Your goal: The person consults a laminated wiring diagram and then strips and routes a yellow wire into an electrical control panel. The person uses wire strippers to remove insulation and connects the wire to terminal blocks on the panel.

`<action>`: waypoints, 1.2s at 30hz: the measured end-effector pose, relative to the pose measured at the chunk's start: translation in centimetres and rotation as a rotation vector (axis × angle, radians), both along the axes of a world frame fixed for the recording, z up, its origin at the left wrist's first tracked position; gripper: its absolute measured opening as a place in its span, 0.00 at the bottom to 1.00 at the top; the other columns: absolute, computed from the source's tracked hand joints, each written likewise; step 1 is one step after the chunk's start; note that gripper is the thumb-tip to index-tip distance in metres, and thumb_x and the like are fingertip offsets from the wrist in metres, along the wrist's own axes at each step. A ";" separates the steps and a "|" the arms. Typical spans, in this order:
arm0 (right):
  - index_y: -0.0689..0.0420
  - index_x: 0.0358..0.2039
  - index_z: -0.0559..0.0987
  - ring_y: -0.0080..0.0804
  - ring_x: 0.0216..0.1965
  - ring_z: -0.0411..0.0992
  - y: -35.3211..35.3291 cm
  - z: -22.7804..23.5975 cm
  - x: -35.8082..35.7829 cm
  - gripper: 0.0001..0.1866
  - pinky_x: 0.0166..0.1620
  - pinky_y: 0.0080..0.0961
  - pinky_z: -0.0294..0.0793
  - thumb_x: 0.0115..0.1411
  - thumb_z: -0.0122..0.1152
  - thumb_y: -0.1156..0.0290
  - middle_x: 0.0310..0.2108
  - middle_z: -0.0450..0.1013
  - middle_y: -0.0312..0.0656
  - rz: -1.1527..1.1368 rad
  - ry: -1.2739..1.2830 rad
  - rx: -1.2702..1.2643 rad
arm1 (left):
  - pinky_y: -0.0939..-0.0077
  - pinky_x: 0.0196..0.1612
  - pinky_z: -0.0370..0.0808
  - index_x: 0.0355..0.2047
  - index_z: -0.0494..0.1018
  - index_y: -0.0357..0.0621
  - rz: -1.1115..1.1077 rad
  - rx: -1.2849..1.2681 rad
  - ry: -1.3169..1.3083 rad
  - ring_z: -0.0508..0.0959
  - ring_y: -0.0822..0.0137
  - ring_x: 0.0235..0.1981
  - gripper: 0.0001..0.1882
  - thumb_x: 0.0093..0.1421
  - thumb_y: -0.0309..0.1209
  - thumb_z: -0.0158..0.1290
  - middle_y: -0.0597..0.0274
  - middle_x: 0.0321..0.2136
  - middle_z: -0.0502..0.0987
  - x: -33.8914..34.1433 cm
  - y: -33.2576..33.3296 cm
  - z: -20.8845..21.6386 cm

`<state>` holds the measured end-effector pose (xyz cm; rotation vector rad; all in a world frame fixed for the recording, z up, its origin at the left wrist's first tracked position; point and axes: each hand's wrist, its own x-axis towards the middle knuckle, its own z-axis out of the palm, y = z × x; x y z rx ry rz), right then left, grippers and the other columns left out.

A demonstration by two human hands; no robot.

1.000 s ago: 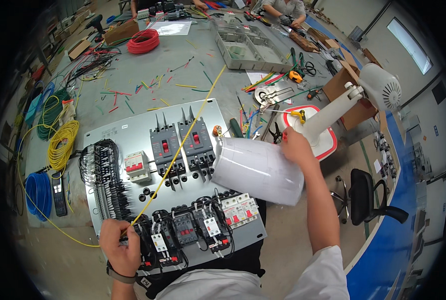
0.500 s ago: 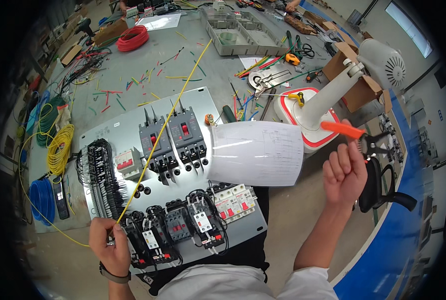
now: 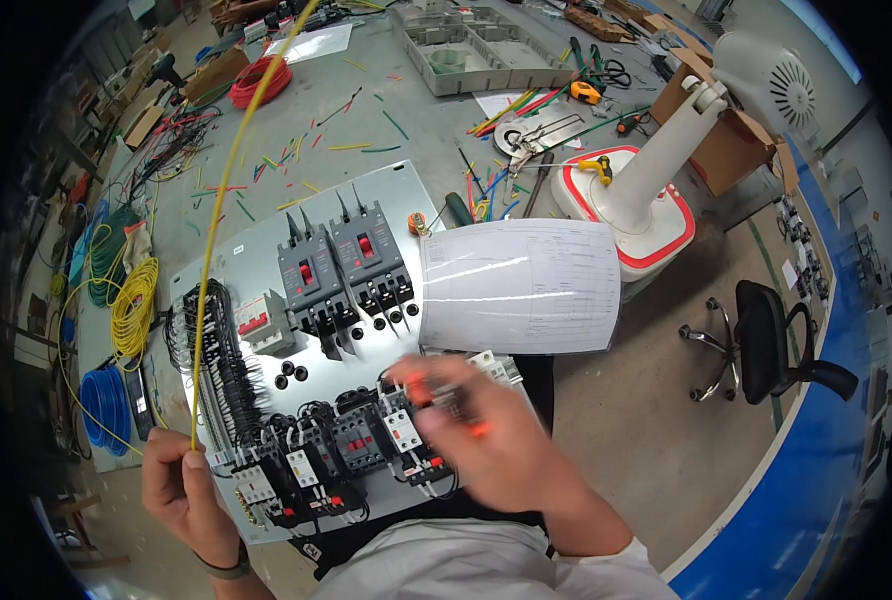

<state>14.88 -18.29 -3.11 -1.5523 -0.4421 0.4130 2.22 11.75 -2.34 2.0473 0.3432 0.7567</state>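
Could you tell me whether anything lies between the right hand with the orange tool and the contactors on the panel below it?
Nothing visible does. The right hand, blurred, hovers with the orange tool directly over the contactors on the metal panel. The paper sheet lies farther up, clear of them. The left hand holds the yellow wire at the panel's left edge.

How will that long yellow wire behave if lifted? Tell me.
The yellow wire, pinched by the left hand, arcs upward unsupported, so it is probably springy rather than limp. It looks thin, so likely light, and its free end may whip about.
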 end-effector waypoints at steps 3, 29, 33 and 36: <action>0.66 0.57 0.73 0.51 0.52 0.76 3.6 0.1 0.0 0.20 0.57 0.43 0.74 0.66 0.61 0.77 0.52 0.74 0.54 0.168 -0.243 -0.150 | 0.77 0.40 0.60 0.35 0.73 0.37 -0.032 -0.039 -0.055 0.66 0.72 0.34 0.08 0.69 0.29 0.56 0.64 0.32 0.69 0.7 -1.1 0.9; 0.65 0.58 0.76 0.59 0.52 0.72 10.9 0.7 -1.6 0.26 0.57 0.48 0.72 0.57 0.67 0.77 0.50 0.71 0.55 0.115 -0.704 -0.344 | 0.79 0.24 0.64 0.34 0.81 0.34 -0.218 -0.242 0.030 0.70 0.78 0.23 0.03 0.59 0.20 0.64 0.62 0.29 0.78 1.4 -2.7 2.3; 0.64 0.57 0.76 0.59 0.52 0.72 11.4 0.8 -1.5 0.27 0.56 0.49 0.72 0.55 0.69 0.77 0.50 0.71 0.55 0.118 -0.764 -0.337 | 0.78 0.24 0.65 0.33 0.80 0.34 -0.214 -0.206 0.041 0.70 0.77 0.22 0.05 0.58 0.21 0.65 0.62 0.28 0.77 1.2 -2.6 2.3; 0.64 0.57 0.75 0.59 0.51 0.72 11.5 0.6 -1.7 0.29 0.56 0.50 0.72 0.54 0.70 0.77 0.50 0.71 0.55 0.121 -0.767 -0.333 | 0.79 0.24 0.65 0.33 0.80 0.34 -0.208 -0.217 0.037 0.70 0.77 0.22 0.05 0.57 0.21 0.65 0.62 0.28 0.77 1.2 -2.6 2.3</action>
